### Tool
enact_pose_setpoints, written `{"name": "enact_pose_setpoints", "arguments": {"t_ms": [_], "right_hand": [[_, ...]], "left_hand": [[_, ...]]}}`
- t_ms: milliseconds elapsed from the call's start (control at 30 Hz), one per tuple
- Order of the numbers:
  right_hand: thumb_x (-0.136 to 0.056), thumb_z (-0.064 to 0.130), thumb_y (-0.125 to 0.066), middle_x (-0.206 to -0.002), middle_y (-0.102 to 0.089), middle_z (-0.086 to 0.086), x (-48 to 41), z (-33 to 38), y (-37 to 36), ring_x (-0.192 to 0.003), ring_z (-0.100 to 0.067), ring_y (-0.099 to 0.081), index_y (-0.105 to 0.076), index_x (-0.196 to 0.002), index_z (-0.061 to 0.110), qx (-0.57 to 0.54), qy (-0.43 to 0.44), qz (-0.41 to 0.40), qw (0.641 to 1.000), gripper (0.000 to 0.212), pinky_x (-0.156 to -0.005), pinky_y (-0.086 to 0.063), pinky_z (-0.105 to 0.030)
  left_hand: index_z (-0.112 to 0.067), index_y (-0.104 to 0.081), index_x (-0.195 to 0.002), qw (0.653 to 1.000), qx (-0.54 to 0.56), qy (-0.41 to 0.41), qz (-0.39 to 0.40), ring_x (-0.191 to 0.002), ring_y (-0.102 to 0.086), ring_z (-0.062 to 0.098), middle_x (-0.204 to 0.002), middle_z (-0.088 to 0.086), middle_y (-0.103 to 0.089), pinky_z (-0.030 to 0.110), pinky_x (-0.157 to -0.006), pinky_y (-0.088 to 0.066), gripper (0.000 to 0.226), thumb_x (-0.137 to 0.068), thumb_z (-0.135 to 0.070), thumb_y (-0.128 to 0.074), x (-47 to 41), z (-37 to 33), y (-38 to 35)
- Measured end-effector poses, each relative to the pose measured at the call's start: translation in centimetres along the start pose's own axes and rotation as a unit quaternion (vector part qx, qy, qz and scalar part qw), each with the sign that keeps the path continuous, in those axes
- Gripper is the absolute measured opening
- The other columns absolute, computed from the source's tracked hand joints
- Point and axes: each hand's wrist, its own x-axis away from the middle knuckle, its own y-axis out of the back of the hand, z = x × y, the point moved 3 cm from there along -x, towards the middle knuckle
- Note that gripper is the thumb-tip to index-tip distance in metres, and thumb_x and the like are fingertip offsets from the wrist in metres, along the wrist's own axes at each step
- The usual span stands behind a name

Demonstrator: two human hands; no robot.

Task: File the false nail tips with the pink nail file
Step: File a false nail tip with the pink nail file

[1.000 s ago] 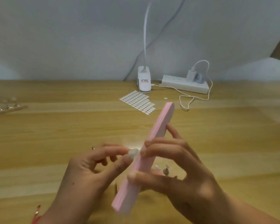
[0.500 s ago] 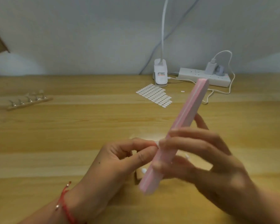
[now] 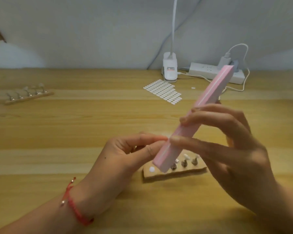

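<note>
My right hand (image 3: pixel 227 149) grips the long pink nail file (image 3: pixel 208 100) near its lower half, holding it tilted up to the right above the table. My left hand (image 3: pixel 125 154) pinches a small false nail tip between thumb and forefinger, pressed against the file's left side; the tip itself is hidden by the fingers and the file. Below the file lies a wooden nail stand (image 3: pixel 174 173) with metal pegs, one white nail tip (image 3: pixel 151 169) lying on its left end.
A second wooden stand (image 3: pixel 28 97) with several nail tips lies at the far left. A sheet of white adhesive tabs (image 3: pixel 164 92), a white clip lamp (image 3: pixel 170 69) and a power strip (image 3: pixel 210 71) with cables sit at the back of the wooden table (image 3: pixel 74 132).
The view has shifted left and down, so both hands and the file now appear further right. The file has slid upward along the pinched tip. The stand under the hands now shows.
</note>
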Motion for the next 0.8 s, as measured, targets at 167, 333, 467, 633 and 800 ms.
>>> {"name": "enact_pose_setpoints", "arguments": {"t_ms": [167, 333, 467, 633, 800], "right_hand": [[-0.088, 0.008, -0.067, -0.117, -0.059, 0.005, 0.0, 0.6, -0.6, -0.119, -0.015, -0.051, -0.076, -0.101, 0.017, -0.008, 0.033, 0.030, 0.999, 0.019, -0.109, -0.039, -0.051], [-0.094, 0.012, -0.063, -0.120, -0.057, 0.004, 0.4, 1.4, -0.8, -0.124, -0.013, -0.050, -0.071, -0.111, 0.023, -0.025, 0.042, 0.033, 0.998, 0.022, -0.108, -0.040, -0.050], [-0.090, 0.004, -0.062, -0.121, -0.057, -0.006, -0.2, -3.1, 1.2, -0.119, -0.029, -0.050, -0.056, -0.121, 0.013, 0.025, -0.072, -0.040, 0.996, 0.032, -0.104, -0.044, -0.046], [-0.091, 0.003, -0.062, -0.121, -0.052, -0.005, 0.1, -4.7, 2.3, -0.116, -0.039, -0.052, -0.060, -0.117, 0.022, 0.009, -0.125, -0.074, 0.989, 0.032, -0.106, -0.041, -0.037], [-0.085, -0.008, -0.061, -0.117, -0.056, -0.001, 0.6, -1.0, 0.2, -0.118, -0.032, -0.051, -0.070, -0.114, 0.024, -0.080, -0.052, -0.024, 0.995, 0.044, -0.101, -0.043, -0.047]], "left_hand": [[-0.012, -0.078, -0.092, 1.000, 0.003, 0.001, -0.004, -0.085, -0.063, 0.021, -0.095, 0.011, -0.073, 0.025, -0.076, -0.050, 0.038, -0.064, -0.036, -0.071, 0.0, 0.0, -0.1], [-0.014, -0.078, -0.094, 1.000, -0.007, 0.004, -0.011, -0.092, -0.055, 0.052, -0.099, 0.019, -0.071, 0.055, -0.084, -0.045, 0.034, -0.066, -0.034, -0.078, 0.0, 0.1, -0.1], [-0.024, -0.079, -0.089, 0.999, -0.033, -0.012, -0.027, -0.092, -0.069, 0.015, -0.091, 0.001, -0.076, 0.015, -0.080, -0.048, 0.028, -0.063, -0.034, -0.082, 0.0, -0.2, 0.4], [-0.028, -0.079, -0.086, 0.998, -0.046, -0.022, -0.033, -0.092, -0.068, 0.002, -0.088, -0.006, -0.076, 0.004, -0.074, -0.045, 0.026, -0.065, -0.039, -0.068, 0.1, -0.4, 0.1], [-0.027, -0.078, -0.094, 0.998, -0.056, -0.023, -0.030, -0.086, -0.063, 0.032, -0.092, 0.002, -0.076, 0.044, -0.083, -0.045, 0.034, -0.065, -0.044, -0.081, 0.0, 0.1, 0.2]]}}
